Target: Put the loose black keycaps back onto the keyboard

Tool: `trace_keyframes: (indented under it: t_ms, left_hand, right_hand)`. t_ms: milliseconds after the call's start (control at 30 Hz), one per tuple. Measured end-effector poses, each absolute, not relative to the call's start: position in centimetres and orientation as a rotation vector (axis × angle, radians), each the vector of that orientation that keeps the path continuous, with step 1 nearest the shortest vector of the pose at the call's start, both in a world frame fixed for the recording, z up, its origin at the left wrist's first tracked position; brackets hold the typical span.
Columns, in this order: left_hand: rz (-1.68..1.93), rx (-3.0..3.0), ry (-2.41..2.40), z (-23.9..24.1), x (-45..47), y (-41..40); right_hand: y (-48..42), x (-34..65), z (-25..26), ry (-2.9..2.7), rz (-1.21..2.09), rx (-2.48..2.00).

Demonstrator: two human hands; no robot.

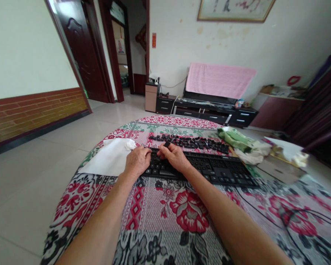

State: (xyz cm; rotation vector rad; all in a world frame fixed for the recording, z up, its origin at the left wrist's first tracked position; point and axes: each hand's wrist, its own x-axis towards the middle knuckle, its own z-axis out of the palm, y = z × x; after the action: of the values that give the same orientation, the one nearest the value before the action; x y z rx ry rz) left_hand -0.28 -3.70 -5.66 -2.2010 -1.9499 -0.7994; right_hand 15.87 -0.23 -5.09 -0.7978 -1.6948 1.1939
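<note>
Left hand (pixel 138 161) rests curled on the keyboard (pixel 209 169), right hand (pixel 174 155) pinching a light, rigid, easily dropped keycap (pixel 167 144) by its sides.

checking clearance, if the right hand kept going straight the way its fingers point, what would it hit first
Most likely the row of loose black keycaps lying on the cloth just beyond the keyboard. The right hand points away across it; depth is hard to judge.

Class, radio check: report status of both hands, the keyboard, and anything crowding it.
Left hand resting on keyboard left end. Right hand pinching a small dark keycap above it. Loose keycaps rowed behind; white cloth at left.
</note>
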Motion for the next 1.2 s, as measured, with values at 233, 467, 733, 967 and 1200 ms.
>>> trace_keyframes:
  t_ms: [233,467,733,967,1200]
  left_hand:
    - [-0.947,-2.405,-1.731,-5.2,0.3,-3.7]
    - [-0.971,-2.493,-1.65,-5.4,0.3,-3.6]
    - [-0.85,-2.413,-1.685,-5.9,0.7,-3.3]
    - [-1.078,-2.426,-1.616,-5.4,0.8,-3.8]
    - [-0.922,-2.379,-1.595,-4.9,1.2,-3.9]
  right_hand:
    - [0.1,16.0,-5.0,-1.524,1.209,-0.788]
    - [-0.2,16.1,-4.7,-1.467,1.348,-0.832]
    - [-0.1,16.3,-4.3,-1.246,1.501,-0.881]
    - [0.1,16.3,-4.5,-1.161,1.507,-0.886]
    - [0.3,16.4,-4.5,-1.175,1.551,-0.924]
